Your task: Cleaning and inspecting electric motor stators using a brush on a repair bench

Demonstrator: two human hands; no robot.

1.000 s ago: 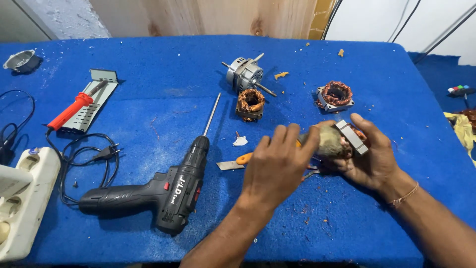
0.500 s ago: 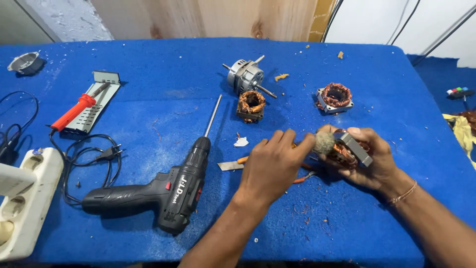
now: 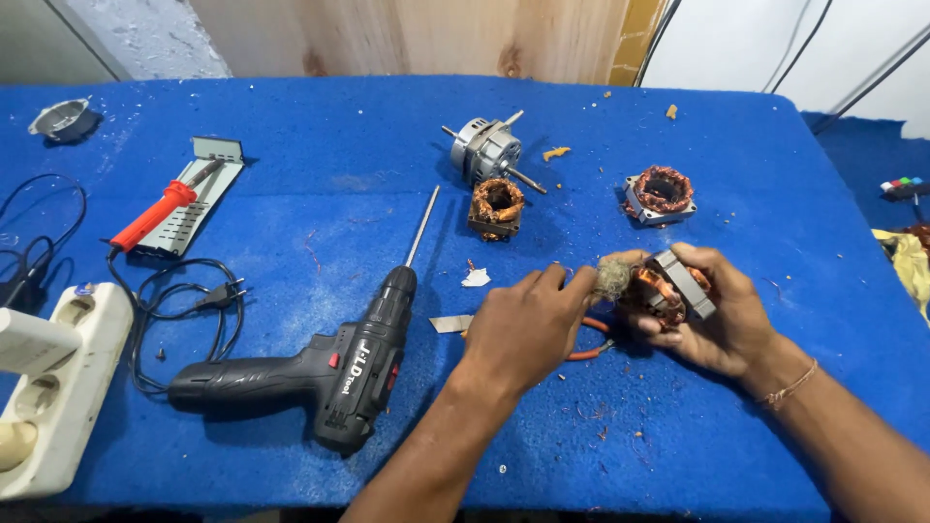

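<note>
My right hand (image 3: 722, 320) holds a small motor stator (image 3: 668, 291) with copper windings and a grey metal frame, just above the blue table (image 3: 310, 107). A tuft of dusty fluff (image 3: 612, 279) sticks to the stator's left side. My left hand (image 3: 523, 324) pinches at that fluff with thumb and fingertips. Under my left hand lies an orange-handled tool (image 3: 589, 351), mostly hidden.
A black cordless drill (image 3: 320, 363) with a long bit lies left of my hands. Two more stators (image 3: 497, 205) (image 3: 661, 194) and a grey motor (image 3: 484, 150) lie farther back. A red soldering iron (image 3: 155, 213) on its stand, a cable and a white power strip (image 3: 48, 387) are at the left.
My hands and the stator have shifted slightly right and down toward the table. My left fingers have closed in on the fluff at the stator's side.
</note>
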